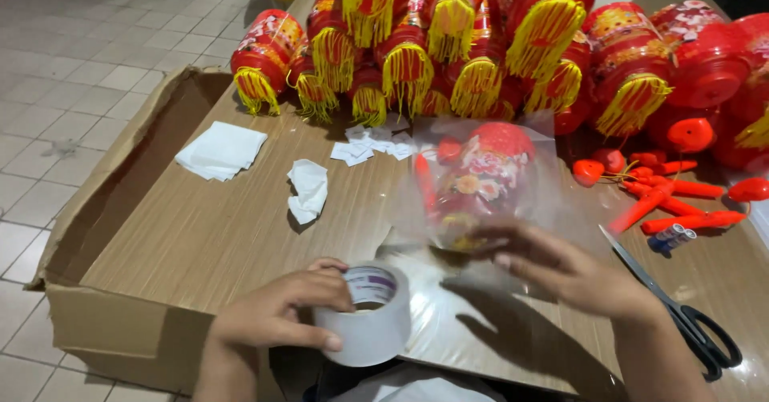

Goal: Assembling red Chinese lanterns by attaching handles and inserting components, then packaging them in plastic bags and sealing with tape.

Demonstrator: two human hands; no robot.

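While the left hand (276,314) curls around a roll of clear tape (367,315), the thumb sits on the front of the roll and the fingers wrap over its top, so the hand is closed on it. The right hand (561,270) is just beside the tape, with its fingers part open and pinching the bottom of a clear plastic bag (481,182). Inside that bag is a red lantern (485,170) with flowers on it. The bag stands just past the right hand's fingertips, and it looks a bit blurry.

Both hands are over a brown table (216,234). Black scissors (681,310) lie close to the right of the right wrist. Farther out past the right hand lie some orange plastic sticks (669,202) and two small batteries (671,238).

Far past both hands sits a big pile of red lanterns with yellow tassels (481,50). Out past the left hand lie a crumpled white paper (308,190) and a folded white sheet (220,150). Small white paper squares (368,146) lie near the pile. An open cardboard box (104,322) sits to the left of the left hand, against the table's edge.
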